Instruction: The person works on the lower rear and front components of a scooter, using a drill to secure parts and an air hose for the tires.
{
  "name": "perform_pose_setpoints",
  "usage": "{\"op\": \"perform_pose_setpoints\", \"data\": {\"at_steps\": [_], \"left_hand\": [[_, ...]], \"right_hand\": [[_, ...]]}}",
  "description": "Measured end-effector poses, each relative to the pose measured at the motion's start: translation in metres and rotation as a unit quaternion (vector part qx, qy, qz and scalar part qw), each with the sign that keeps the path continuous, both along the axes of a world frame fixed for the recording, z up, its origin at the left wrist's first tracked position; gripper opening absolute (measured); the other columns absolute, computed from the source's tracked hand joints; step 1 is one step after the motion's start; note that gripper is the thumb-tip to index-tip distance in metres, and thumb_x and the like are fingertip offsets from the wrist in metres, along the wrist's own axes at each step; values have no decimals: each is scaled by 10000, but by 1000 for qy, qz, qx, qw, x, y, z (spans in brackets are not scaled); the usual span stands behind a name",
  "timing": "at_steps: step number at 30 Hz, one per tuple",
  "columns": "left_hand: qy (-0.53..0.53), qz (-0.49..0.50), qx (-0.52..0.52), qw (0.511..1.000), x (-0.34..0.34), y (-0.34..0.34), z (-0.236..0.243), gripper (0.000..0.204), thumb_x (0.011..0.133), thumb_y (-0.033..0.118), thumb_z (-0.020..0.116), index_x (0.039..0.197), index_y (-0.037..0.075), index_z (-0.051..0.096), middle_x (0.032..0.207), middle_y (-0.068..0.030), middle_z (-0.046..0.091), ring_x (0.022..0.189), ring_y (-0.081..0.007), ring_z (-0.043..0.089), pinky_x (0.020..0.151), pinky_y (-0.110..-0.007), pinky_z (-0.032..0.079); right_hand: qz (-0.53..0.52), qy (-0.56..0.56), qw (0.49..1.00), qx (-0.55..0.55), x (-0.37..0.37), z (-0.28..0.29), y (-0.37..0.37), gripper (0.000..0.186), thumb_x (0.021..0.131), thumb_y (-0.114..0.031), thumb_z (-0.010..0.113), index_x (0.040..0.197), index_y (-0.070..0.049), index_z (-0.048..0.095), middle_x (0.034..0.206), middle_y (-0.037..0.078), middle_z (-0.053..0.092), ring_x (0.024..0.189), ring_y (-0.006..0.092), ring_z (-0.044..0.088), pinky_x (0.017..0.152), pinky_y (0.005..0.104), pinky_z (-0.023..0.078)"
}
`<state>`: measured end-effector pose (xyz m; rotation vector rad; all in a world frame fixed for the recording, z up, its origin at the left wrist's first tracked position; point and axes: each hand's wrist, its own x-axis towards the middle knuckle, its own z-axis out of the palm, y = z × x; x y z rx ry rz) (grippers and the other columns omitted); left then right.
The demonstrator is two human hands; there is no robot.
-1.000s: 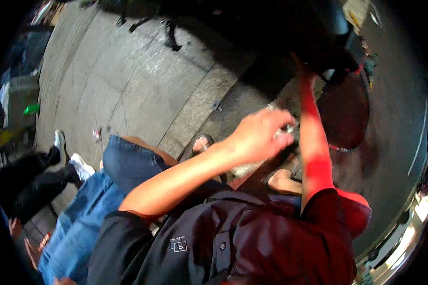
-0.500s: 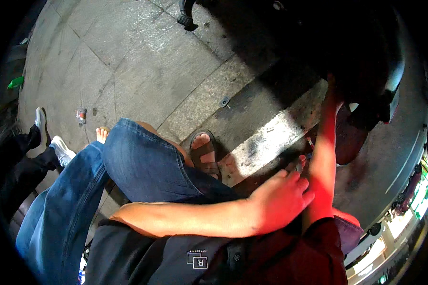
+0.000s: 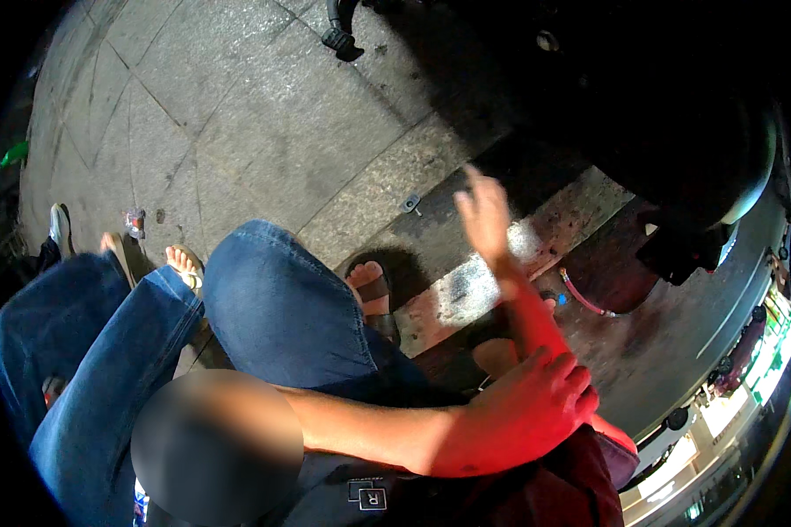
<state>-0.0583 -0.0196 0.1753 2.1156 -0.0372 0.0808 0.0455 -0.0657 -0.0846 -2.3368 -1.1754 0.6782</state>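
Red light colours the left hand (image 3: 532,402), low in the middle. Blue jeans (image 3: 277,307) are left of the middle. The grey ground (image 3: 255,132), upper left, has dark lines. A bright green thing (image 3: 14,155) is at the far left.

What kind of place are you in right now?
Probably a roadside pavement at night: paving slabs underfoot, a dark road to the right, and a white car near bright lights.
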Motion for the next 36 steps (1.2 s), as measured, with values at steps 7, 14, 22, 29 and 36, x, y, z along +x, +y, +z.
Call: {"op": "perform_pose_setpoints", "data": {"at_steps": [7, 14, 22, 29, 36], "left_hand": [[4, -56, -76, 996, 6, 4, 14, 293, 741, 258, 527, 968, 76, 555, 910, -51, 537, 879, -204, 498, 741, -312, 416], [-70, 63, -77, 993, -4, 17, 24, 252, 751, 230, 535, 946, 70, 555, 827, -46, 509, 819, -195, 500, 693, -296, 427], [-118, 75, -162, 977, -1, 18, 40, 235, 718, 144, 576, 931, 44, 568, 785, -60, 512, 752, -203, 525, 633, -291, 459], [-117, 75, -219, 966, -9, 13, 40, 335, 677, 107, 665, 991, 34, 573, 841, -101, 579, 781, -267, 566, 707, -356, 482], [-134, 24, -245, 960, -11, -3, 45, 361, 683, 94, 684, 1022, 25, 580, 892, -109, 600, 815, -261, 577, 715, -345, 492]], "right_hand": [[105, -47, 991, -74, -41, -13, 68, 572, 796, -122, 578, 1336, -138, 390, 1061, 154, 474, 981, 337, 469, 842, 417, 424], [142, -152, 968, -139, -61, -21, 80, 643, 756, -103, 595, 1357, -173, 377, 1054, 143, 477, 973, 320, 484, 810, 412, 436], [149, -122, 971, -140, -60, -11, 71, 518, 780, -83, 528, 1287, -180, 481, 1094, 141, 496, 1027, 319, 479, 842, 413, 417], [-167, 525, 829, 93, -28, 21, 27, 301, 781, -60, 491, 1054, -28, 614, 966, 52, 622, 707, 113, 567, 664, 233, 467], [-260, -164, 942, 133, 97, 50, -43, 484, 844, -208, 542, 1272, -15, 420, 1284, 219, 443, 1166, 376, 421, 986, 418, 337]]}}
